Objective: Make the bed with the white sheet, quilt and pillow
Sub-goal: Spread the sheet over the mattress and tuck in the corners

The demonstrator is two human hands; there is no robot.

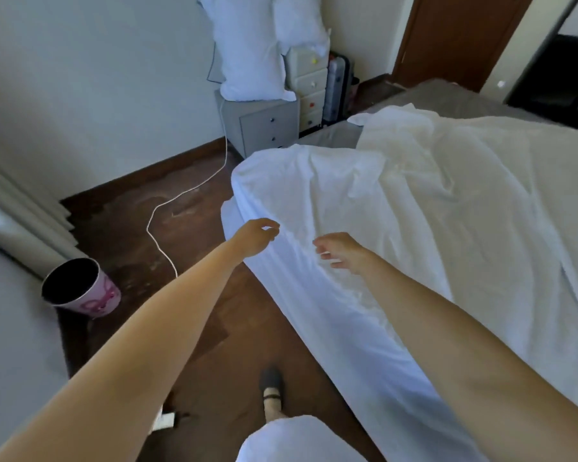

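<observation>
Nearest the bed point(334, 135), at its long side, the person's slippered foot point(271, 383) stands on the dark wooden floor point(194, 228), and both bare arms reach out over the mattress edge. The left hand point(256, 236) hangs right at that edge with thumb and fingertips drawn close together; whether they already pinch cloth I cannot tell. The right hand point(342, 251) hovers just above the bed surface, fingers loosely spread and holding nothing. My guess is that both are placed there to take up the hem and tug it square, since the cloth bunches most just beyond them.

The white sheet point(414, 201) lies over the bed but is not settled: it falls smoothly down the near side, is deeply creased on top, and stops short of the far corner, where grey mattress shows. It looks thin and limp, likely to slide easily under a pull.

Off the bed, a pink wastebasket point(80, 288) stands on the floor, and a white cord point(181, 195) trails toward a grey nightstand point(264, 125) by the bed's head. On that nightstand the pillow point(247, 48) waits, propped upright against the wall.
</observation>
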